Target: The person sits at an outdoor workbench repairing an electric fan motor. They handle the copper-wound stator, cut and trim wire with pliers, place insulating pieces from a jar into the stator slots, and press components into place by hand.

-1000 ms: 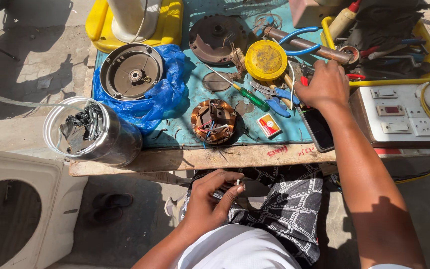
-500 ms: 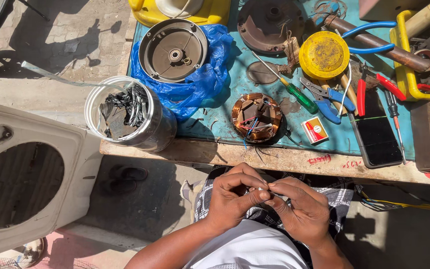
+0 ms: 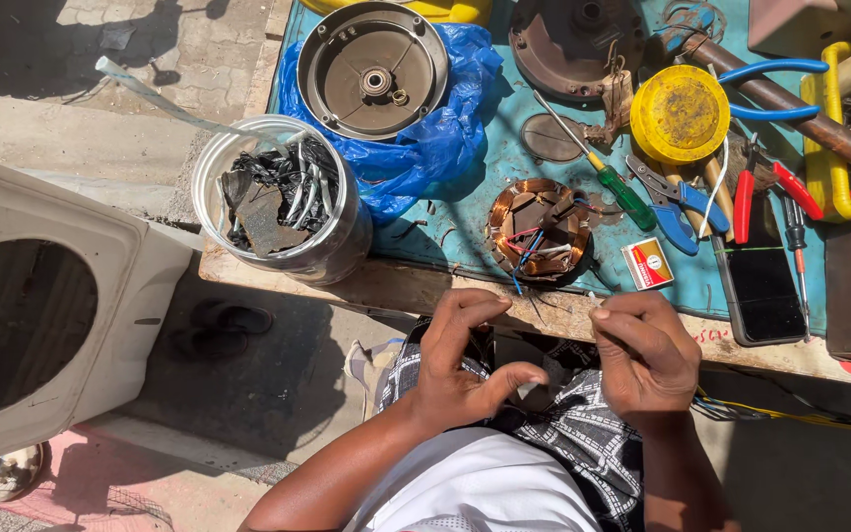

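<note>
My left hand (image 3: 465,366) hovers over my lap just below the table's wooden front edge (image 3: 386,286). Its fingers are curled and its thumb is apart, with nothing visible in it. My right hand (image 3: 644,357) is beside it, a little apart, with its fingers closed. Whether they pinch something small I cannot tell. Just beyond both hands a copper-wound motor stator (image 3: 536,229) with coloured leads lies on the teal mat. A small red and white matchbox (image 3: 647,264) and a black phone (image 3: 762,296) lie near my right hand.
A clear jar (image 3: 347,246) of black scraps stands at the table's left corner. Behind it, a round metal motor cover (image 3: 374,69) rests on a blue plastic bag (image 3: 440,148). A green screwdriver (image 3: 615,189), yellow lid (image 3: 682,113), blue pliers (image 3: 680,205) and red pliers (image 3: 762,187) lie right. A white casing (image 3: 41,305) stands left.
My right hand came back from the tools by the phone to my lap and met my left hand. The two hands have now drawn slightly apart. The view moved left.
</note>
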Tool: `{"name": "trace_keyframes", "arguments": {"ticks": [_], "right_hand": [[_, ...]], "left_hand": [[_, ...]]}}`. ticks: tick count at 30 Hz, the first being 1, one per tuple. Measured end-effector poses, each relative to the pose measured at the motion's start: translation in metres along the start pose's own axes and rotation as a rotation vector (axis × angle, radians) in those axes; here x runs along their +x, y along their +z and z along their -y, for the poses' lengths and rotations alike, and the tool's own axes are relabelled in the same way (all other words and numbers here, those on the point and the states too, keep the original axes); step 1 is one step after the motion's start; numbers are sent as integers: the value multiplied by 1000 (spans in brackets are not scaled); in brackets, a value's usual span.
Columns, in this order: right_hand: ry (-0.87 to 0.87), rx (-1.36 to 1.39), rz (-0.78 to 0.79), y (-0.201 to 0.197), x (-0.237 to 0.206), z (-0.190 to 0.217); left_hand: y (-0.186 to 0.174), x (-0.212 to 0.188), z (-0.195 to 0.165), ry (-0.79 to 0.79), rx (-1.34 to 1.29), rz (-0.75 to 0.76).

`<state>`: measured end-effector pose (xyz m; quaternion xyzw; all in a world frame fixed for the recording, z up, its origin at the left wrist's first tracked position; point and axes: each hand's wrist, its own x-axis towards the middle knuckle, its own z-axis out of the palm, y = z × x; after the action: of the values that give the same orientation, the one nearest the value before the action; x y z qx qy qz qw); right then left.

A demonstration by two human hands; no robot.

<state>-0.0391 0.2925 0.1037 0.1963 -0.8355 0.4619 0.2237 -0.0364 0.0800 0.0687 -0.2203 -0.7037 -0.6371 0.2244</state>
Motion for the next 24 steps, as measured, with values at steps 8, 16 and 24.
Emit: {"name": "trace_keyframes", "arguments": {"ticks": [8,16,24], "right_hand": [[-328,-390,210,11,49,4],[-98,-334,26,16,22,-16],[-70,-305,-81,12,17,-22]], "left_hand": [[9,40,25,64,238,63],[12,50,34,199,317,253],[13,59,39,275,406,344]]}}
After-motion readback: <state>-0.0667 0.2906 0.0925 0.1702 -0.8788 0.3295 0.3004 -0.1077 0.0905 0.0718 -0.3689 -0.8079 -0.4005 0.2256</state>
